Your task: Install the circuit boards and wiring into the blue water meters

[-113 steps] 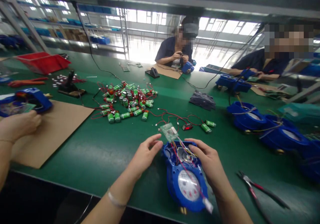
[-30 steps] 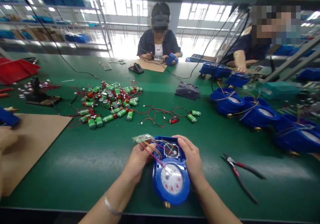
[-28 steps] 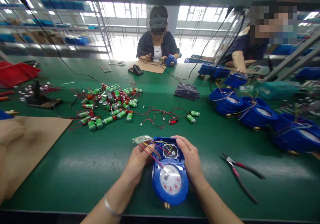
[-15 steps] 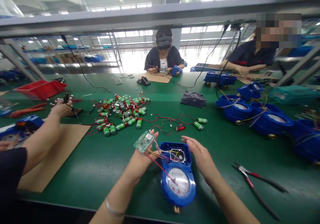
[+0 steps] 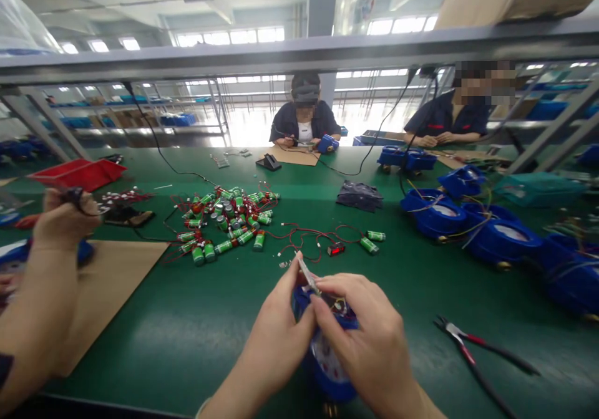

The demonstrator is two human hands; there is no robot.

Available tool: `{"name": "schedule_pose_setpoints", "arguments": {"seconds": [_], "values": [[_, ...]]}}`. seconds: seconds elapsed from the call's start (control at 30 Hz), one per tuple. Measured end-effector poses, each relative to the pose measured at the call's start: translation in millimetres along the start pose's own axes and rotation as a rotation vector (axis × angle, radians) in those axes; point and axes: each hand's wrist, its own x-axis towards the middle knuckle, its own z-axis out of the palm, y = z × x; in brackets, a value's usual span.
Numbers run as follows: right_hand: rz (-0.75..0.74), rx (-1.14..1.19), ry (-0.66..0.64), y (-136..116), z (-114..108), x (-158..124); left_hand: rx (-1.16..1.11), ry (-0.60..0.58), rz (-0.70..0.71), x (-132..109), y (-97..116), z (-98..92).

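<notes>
A circuit board [image 5: 307, 274] is tilted on edge above the open compartment of a blue water meter [image 5: 329, 389]. My left hand [image 5: 281, 322] grips the board from its left side, fingers behind it. With thumb and fingers, my right hand [image 5: 367, 322] pinches the board's lower right part. Both hands cover much of the meter, its dial and the board's wires. The meter lies on the green table in front of me, its brass fitting toward me.
Diagonal cutters [image 5: 461, 338] lie at the right. A pile of green batteries [image 5: 229, 216] with red wires and a small red-lit display [image 5: 336, 249] lie beyond. Several blue meters [image 5: 503, 238] stand at right. A co-worker's arm [image 5: 47, 282] reaches in at left over cardboard [image 5: 116, 282].
My left hand has turned the board from flat to on edge over the meter. My right hand has moved from beside the meter onto the board. The left co-worker's hand has moved left.
</notes>
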Motion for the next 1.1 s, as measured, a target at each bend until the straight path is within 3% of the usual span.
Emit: {"name": "schedule_pose_setpoints", "arguments": {"seconds": [0.2, 0.3, 1.1], "values": [[0.634, 0.43, -0.161, 23.8, -15.7, 2.1, -0.048, -0.033, -0.092, -11.0, -5.7, -6.5], [0.774, 0.627, -0.177, 31.2, -14.1, 1.6, -0.121, -0.069, -0.098, -15.8, -8.4, -8.0], [0.813, 0.775, -0.196, 26.6, -7.3, -10.2, -0.201, 0.018, -0.078, -22.8, -14.1, -7.4]]}}
